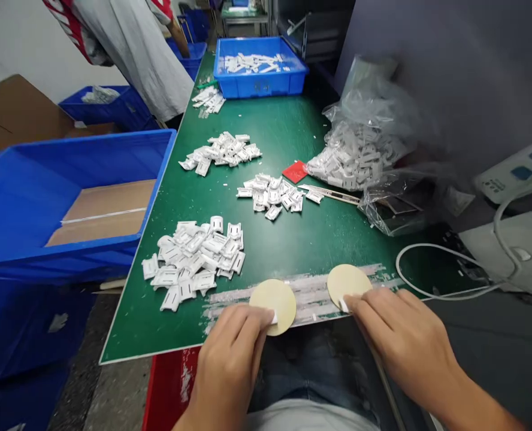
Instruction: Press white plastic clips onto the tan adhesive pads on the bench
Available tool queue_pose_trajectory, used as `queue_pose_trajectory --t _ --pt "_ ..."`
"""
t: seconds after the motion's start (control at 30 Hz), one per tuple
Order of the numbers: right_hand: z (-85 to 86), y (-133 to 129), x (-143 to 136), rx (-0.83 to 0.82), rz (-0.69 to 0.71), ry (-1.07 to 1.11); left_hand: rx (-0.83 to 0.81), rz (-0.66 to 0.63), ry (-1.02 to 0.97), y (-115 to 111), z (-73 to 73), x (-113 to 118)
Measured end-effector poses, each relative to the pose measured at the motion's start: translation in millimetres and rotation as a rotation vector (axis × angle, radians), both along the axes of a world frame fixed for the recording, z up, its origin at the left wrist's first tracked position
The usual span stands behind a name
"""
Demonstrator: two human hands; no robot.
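Observation:
My left hand [235, 348] pinches a small white plastic piece [274, 318] against a round pale yellow disc [269, 297] at the table's front edge. My right hand [398, 326] holds another small white plastic piece [344, 306] at a second pale yellow disc [347, 280], to the right of the first. Fingers hide most of both pieces. Both discs lie on a whitish, worn strip [311, 293] of the green table [275, 251]. Left of the discs is a pile of curved white plastic parts [198, 254] with slots.
Further back are two more piles of white parts [225, 151] [270, 193], a red square [295, 172], a cutter knife [331, 193] and a clear bag of parts [360, 143]. A blue tray [261, 87] stands behind. A large blue bin [68, 245] adjoins the left edge; a white cable [398, 260] loops at right. Another person stands at upper left.

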State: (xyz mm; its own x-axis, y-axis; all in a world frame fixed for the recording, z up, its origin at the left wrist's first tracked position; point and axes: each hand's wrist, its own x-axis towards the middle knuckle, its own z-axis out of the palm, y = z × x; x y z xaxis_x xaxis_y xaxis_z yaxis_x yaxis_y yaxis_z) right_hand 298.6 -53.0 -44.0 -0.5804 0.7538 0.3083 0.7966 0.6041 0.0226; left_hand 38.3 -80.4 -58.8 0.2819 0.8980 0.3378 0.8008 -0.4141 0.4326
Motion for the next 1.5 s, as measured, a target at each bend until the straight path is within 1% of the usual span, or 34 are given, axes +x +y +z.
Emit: queue_pose_trajectory --t 0.13,0.23,0.33,0.43,0.5,0.6,0.67,0.73,0.83,0.9,0.97,1.07,1.17,1.3,1.43,1.5 --pt "4.3 1.3 -2.7 0.021 -0.018 -0.093 0.018 0.077 0.052 1.2 1.5 4.6" --pt "7.9 1.3 -4.5 0.075 0.004 -0.067 -0.002 0.076 0.084 -0.3 3.4 5.0" --pt "7.1 2.1 -5.3 0.119 0.040 -0.048 0.023 0.063 0.072 -0.1 5.4 3.0" --pt "5.1 4.8 -7.2 0.140 -0.003 -0.095 0.033 0.072 0.090 2.7 7.5 2.2" --pt "4.5 4.4 -8.4 0.149 -0.008 -0.080 0.016 0.074 0.084 2.2 8.5 1.8" --pt "2.9 2.5 -7.9 0.132 0.022 -0.035 0.017 0.054 0.029 0.3 8.5 1.2" --pt "1.9 3.4 -6.9 0.110 0.007 -0.046 0.027 0.057 0.016 1.1 7.9 1.2" --pt "2.0 5.2 -6.0 0.075 -0.011 -0.066 0.004 0.066 0.023 2.1 7.7 1.2" --pt "3.3 6.3 -4.2 0.031 -0.003 -0.032 -0.041 0.052 -0.009 1.9 8.4 0.8" --pt "3.6 6.9 -2.7 0.009 -0.008 -0.016 -0.030 0.050 -0.025 3.3 8.6 1.4" --pt "3.7 8.0 -1.9 -0.009 -0.032 -0.032 -0.001 0.063 -0.002 6.5 8.2 2.8" --pt "4.1 7.3 -2.2 -0.018 -0.050 -0.047 -0.001 0.068 0.058 9.2 6.2 4.4" --pt "3.5 5.8 -2.8 -0.024 -0.033 -0.008 -0.016 0.046 0.040 7.8 2.4 3.5" --pt "1.7 8.6 -4.7 -0.048 -0.077 -0.021 0.030 0.052 0.073 6.7 -1.5 -0.5" --pt "-0.4 8.4 -5.9 -0.028 -0.092 0.033 0.060 -0.013 0.045 1.2 1.6 -2.1" --pt "-1.3 9.5 -6.9 -0.031 -0.109 0.042 0.055 0.014 0.040 1.1 4.2 0.0"
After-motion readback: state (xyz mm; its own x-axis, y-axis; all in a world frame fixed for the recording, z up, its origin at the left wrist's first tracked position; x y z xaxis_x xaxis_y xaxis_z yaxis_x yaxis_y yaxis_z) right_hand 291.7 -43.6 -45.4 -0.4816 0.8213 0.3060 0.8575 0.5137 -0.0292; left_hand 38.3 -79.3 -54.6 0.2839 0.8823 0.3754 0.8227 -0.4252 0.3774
